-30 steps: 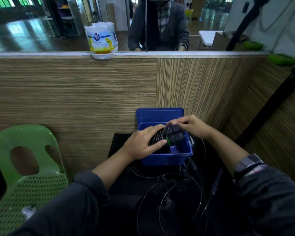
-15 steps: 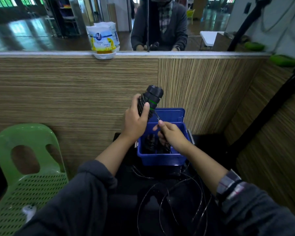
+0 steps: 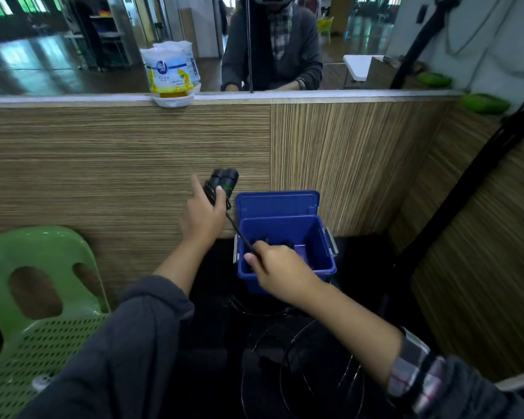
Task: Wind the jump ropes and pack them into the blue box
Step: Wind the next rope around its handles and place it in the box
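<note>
The left hand (image 3: 202, 217) is up in the air, to the left of the blue box (image 3: 286, 241). Its fingers are curled round 2 black handles (image 3: 221, 184) held side by side, and the pointer finger sticks out straight. One handle has a thin green ring.

A black cord (image 3: 239, 232) runs tight from the handles down to the right hand (image 3: 277, 272). The right hand sits over the front left corner of the box. Its thumb and fingers pinch the cord.

The box stands open on a black top (image 3: 212, 267), with its lid tipped up at the back, against the wood wall (image 3: 118, 164). Some dark things lie at the bottom of the box, but they are too dark to tell what they are.

More rope (image 3: 300, 358) lies in loose loops on the black top, near the person, in front of the box.

A green chair (image 3: 40, 297) stands on the left. A white bag (image 3: 171, 74) sits on the ledge above the wall.
</note>
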A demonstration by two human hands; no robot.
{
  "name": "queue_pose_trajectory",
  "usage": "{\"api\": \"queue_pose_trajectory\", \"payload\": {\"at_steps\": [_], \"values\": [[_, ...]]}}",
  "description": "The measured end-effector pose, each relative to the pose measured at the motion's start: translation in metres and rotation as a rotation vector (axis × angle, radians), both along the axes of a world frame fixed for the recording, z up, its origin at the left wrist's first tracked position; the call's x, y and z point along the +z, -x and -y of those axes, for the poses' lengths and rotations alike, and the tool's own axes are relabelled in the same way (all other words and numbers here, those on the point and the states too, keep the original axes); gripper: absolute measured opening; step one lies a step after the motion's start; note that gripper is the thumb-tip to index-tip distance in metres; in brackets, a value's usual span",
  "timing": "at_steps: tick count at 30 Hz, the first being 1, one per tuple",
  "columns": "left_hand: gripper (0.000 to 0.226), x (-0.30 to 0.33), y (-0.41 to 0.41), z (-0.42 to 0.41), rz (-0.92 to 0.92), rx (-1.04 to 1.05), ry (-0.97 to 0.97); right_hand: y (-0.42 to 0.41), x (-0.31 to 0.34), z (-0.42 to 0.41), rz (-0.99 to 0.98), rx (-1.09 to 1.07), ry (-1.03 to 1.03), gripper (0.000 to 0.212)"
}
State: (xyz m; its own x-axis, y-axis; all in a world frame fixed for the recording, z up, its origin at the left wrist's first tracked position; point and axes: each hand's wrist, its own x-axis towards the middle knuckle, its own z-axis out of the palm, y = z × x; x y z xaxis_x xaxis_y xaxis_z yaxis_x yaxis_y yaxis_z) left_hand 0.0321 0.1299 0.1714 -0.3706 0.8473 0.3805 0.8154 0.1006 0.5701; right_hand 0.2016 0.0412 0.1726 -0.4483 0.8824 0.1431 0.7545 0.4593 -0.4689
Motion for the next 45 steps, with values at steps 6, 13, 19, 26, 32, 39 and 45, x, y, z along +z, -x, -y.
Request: {"api": "queue_pose_trajectory", "payload": {"at_steps": [6,13,19,26,32,39,45], "values": [[0.046,-0.033,-0.009,0.016,-0.308,-0.381,0.223,-0.020,0.040,-0.015,0.115,0.006,0.003,0.024],[0.075,-0.047,-0.018,0.044,-0.470,-0.814,0.225,-0.061,0.035,-0.056,0.148,0.046,0.106,0.021],[0.072,-0.041,-0.025,0.051,-0.412,-0.982,0.139,-0.084,0.015,-0.083,0.144,0.127,0.168,0.017],[0.072,-0.030,-0.031,0.056,-0.314,-0.984,0.050,-0.088,0.005,-0.086,-0.149,0.116,0.297,0.027],[0.060,-0.009,-0.042,0.050,0.109,-0.794,-0.121,-0.077,-0.005,-0.082,-0.464,-0.088,0.402,0.030],[0.058,0.004,-0.043,0.022,0.236,-0.426,-0.252,-0.034,-0.001,-0.060,-0.329,-0.154,0.287,0.033],[0.064,-0.001,-0.038,0.018,0.091,-0.262,-0.144,-0.014,-0.006,-0.051,-0.078,-0.127,0.146,0.023]]}}
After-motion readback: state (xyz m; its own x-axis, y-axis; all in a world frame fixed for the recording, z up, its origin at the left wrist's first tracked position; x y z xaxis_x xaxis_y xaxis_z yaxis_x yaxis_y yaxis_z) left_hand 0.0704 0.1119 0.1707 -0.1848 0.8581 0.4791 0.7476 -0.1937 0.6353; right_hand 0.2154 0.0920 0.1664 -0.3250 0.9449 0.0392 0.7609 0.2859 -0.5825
